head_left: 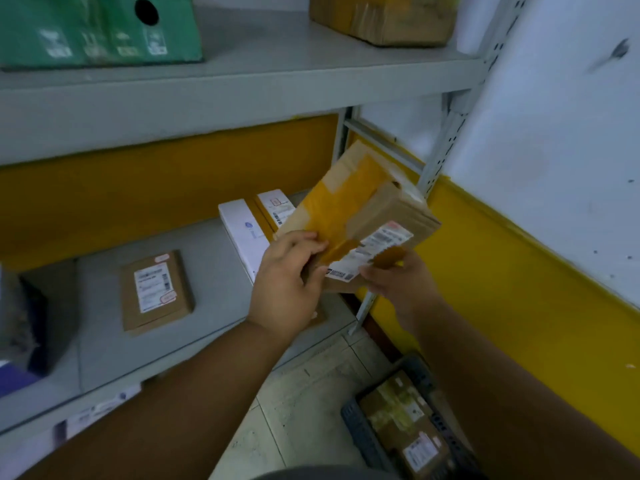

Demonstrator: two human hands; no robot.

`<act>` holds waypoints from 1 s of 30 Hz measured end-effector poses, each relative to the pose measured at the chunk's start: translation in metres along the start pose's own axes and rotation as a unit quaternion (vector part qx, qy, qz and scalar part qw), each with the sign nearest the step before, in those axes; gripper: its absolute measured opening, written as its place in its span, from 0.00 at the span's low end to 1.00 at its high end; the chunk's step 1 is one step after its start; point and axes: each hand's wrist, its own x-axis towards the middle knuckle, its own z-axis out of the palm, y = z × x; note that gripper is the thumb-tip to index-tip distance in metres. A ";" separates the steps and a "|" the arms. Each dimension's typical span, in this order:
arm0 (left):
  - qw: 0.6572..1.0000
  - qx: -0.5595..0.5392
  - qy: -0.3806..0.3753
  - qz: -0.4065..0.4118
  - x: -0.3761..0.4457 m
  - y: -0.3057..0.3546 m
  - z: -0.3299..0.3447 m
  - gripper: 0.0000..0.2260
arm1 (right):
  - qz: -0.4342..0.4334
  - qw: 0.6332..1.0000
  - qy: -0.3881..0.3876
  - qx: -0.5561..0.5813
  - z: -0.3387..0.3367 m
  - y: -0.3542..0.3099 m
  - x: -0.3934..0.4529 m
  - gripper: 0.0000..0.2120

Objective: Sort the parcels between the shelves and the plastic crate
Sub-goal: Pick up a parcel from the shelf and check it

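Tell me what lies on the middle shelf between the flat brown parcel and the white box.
Head view: only bare grey shelf lies between the flat brown parcel and the white box.

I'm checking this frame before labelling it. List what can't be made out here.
- Held parcel, head view: label print blurred; near end hidden by left hand and right hand.
- Plastic crate: cut off by bottom edge.
- Green box: cut off by top edge.

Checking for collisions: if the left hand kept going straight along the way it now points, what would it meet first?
The left hand already grips the cardboard parcel, so that comes first. Beyond it, probably the white box on the lower shelf, though depth is unclear.
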 end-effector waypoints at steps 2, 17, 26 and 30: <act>1.000 0.016 -0.005 0.017 -0.008 -0.006 -0.008 0.14 | 0.011 0.999 -0.021 0.026 0.007 0.001 -0.002 0.20; 0.969 -0.021 -0.001 -0.248 -0.005 -0.043 -0.059 0.07 | -0.155 0.948 0.075 -0.268 0.068 -0.013 -0.048 0.12; 0.887 -0.215 0.033 -0.407 0.002 -0.054 -0.064 0.10 | -0.362 0.824 0.076 -0.429 0.087 -0.021 -0.062 0.08; 0.763 -0.407 0.001 -0.502 0.008 -0.063 -0.054 0.12 | -0.440 0.758 0.071 -0.477 0.096 -0.020 -0.061 0.11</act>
